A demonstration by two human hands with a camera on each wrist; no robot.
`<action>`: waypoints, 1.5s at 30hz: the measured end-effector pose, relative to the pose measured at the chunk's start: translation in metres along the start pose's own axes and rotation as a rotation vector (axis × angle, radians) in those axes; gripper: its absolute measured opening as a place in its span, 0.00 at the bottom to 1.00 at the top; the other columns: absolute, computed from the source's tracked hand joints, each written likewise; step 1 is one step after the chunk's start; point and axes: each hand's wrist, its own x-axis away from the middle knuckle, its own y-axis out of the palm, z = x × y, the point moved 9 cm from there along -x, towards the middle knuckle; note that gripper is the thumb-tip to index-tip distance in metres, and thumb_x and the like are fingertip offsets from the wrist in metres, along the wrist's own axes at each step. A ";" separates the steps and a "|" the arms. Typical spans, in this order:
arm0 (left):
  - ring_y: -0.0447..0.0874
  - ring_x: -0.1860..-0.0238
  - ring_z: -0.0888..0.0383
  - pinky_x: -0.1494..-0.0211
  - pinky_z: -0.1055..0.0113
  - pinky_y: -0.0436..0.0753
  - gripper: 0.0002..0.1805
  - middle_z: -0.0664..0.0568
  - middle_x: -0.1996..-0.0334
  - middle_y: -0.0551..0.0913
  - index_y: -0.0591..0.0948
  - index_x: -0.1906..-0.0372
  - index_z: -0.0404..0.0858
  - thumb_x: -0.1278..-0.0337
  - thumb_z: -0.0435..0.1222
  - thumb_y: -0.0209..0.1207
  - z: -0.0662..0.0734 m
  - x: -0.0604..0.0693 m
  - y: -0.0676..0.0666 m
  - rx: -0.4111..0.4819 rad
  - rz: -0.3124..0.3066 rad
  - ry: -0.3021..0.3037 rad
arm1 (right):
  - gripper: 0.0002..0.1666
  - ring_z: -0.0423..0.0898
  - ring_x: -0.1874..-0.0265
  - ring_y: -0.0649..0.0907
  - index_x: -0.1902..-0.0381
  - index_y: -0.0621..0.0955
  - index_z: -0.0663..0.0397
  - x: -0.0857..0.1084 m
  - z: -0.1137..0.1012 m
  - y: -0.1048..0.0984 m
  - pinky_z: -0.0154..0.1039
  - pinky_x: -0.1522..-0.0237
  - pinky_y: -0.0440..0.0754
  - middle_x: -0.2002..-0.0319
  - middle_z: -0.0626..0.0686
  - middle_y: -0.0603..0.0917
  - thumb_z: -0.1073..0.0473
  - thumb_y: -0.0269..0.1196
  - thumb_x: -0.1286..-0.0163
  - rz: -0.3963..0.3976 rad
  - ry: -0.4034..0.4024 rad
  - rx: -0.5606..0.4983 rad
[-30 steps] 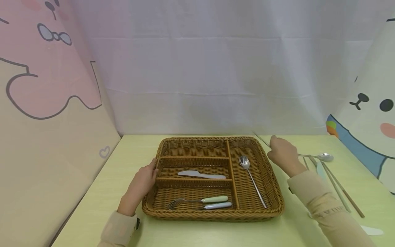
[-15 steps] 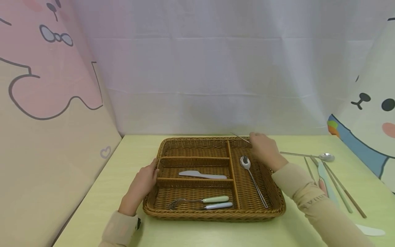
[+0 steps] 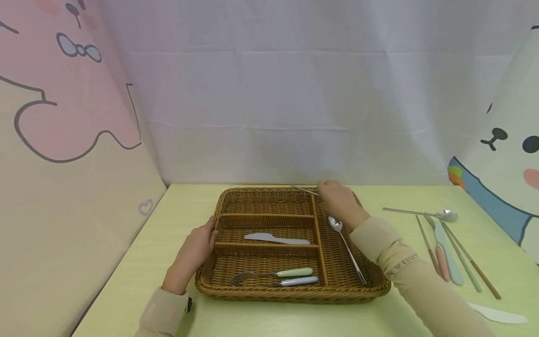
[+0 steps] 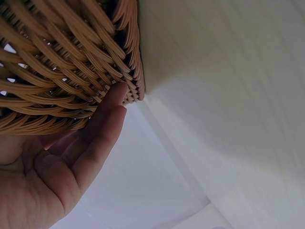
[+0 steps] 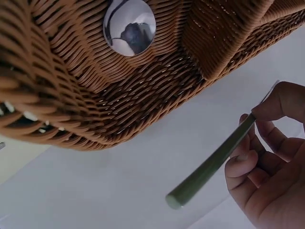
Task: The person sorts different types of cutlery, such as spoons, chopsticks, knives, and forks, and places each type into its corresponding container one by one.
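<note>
A brown wicker cutlery basket point(image 3: 290, 294) with several compartments stands on the table. My left hand point(image 3: 195, 248) holds its left side; in the left wrist view the fingers point(image 4: 102, 136) lie against the outer weave. Over the back of the basket, near the long divider, my right hand point(image 3: 338, 201) pinches a chopstick point(image 5: 209, 164) with a green handle and thin metal end. Below that hand, a spoon point(image 3: 347, 250) lies in the right compartment. A white knife point(image 3: 275, 239) rests in the middle left compartment. Two forks, one green-handled point(image 3: 294, 272) and one pale blue-handled point(image 3: 298, 281), lie in the front one.
Right of the basket on the table point(image 3: 236, 320) lie another spoon point(image 3: 446, 215), several chopsticks point(image 3: 477, 269), a mint-green knife point(image 3: 452, 262), a pink-handled piece point(image 3: 442, 264) and a white knife point(image 3: 501, 314). A white curtain point(image 3: 261, 117) hangs behind.
My right hand has moved left with the chopstick, from beyond the basket's right rim to above its back edge. The left hand stays on the basket's left side.
</note>
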 end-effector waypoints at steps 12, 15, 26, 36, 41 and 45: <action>0.59 0.91 0.63 0.85 0.71 0.62 0.27 0.53 0.90 0.68 0.58 0.34 0.26 0.34 0.33 0.48 0.001 0.001 0.000 -0.001 0.003 0.003 | 0.10 0.48 0.75 0.80 0.64 0.77 0.58 -0.017 -0.028 0.011 0.36 0.80 0.73 0.71 0.54 0.82 0.74 0.55 0.40 0.044 -0.100 0.052; 0.58 0.91 0.63 0.86 0.72 0.61 0.27 0.53 0.91 0.67 0.59 0.34 0.26 0.34 0.34 0.48 0.001 0.001 0.000 -0.002 0.003 0.004 | 0.10 0.49 0.74 0.81 0.61 0.77 0.58 -0.022 -0.033 0.018 0.38 0.79 0.75 0.70 0.54 0.82 0.72 0.57 0.39 0.017 -0.106 0.070; 0.57 0.91 0.63 0.86 0.72 0.61 0.28 0.53 0.91 0.67 0.58 0.33 0.26 0.34 0.34 0.48 0.000 0.001 0.000 -0.008 0.005 0.007 | 0.09 0.47 0.78 0.77 0.61 0.77 0.54 -0.035 -0.054 0.038 0.37 0.84 0.70 0.73 0.53 0.82 0.71 0.55 0.36 0.009 -0.155 0.093; 0.57 0.91 0.63 0.85 0.71 0.62 0.28 0.53 0.91 0.67 0.57 0.33 0.27 0.34 0.34 0.47 -0.002 -0.001 0.002 0.008 -0.008 -0.008 | 0.10 0.47 0.69 0.78 0.77 0.83 0.52 -0.041 -0.064 0.054 0.40 0.76 0.76 0.75 0.50 0.81 0.68 0.60 0.38 -0.013 -0.185 0.068; 0.58 0.91 0.63 0.85 0.71 0.62 0.28 0.53 0.91 0.67 0.57 0.33 0.27 0.34 0.34 0.47 -0.001 -0.002 0.001 0.004 -0.004 -0.011 | 0.08 0.49 0.65 0.79 0.75 0.85 0.53 -0.042 -0.065 0.058 0.41 0.73 0.78 0.72 0.51 0.82 0.67 0.61 0.39 -0.015 -0.198 0.049; 0.58 0.90 0.63 0.84 0.71 0.62 0.28 0.53 0.89 0.67 0.58 0.33 0.27 0.34 0.34 0.47 -0.001 -0.001 0.001 0.002 -0.002 -0.008 | 0.07 0.49 0.63 0.79 0.71 0.86 0.53 -0.044 -0.067 0.064 0.40 0.68 0.80 0.68 0.52 0.82 0.68 0.62 0.40 -0.043 -0.213 0.027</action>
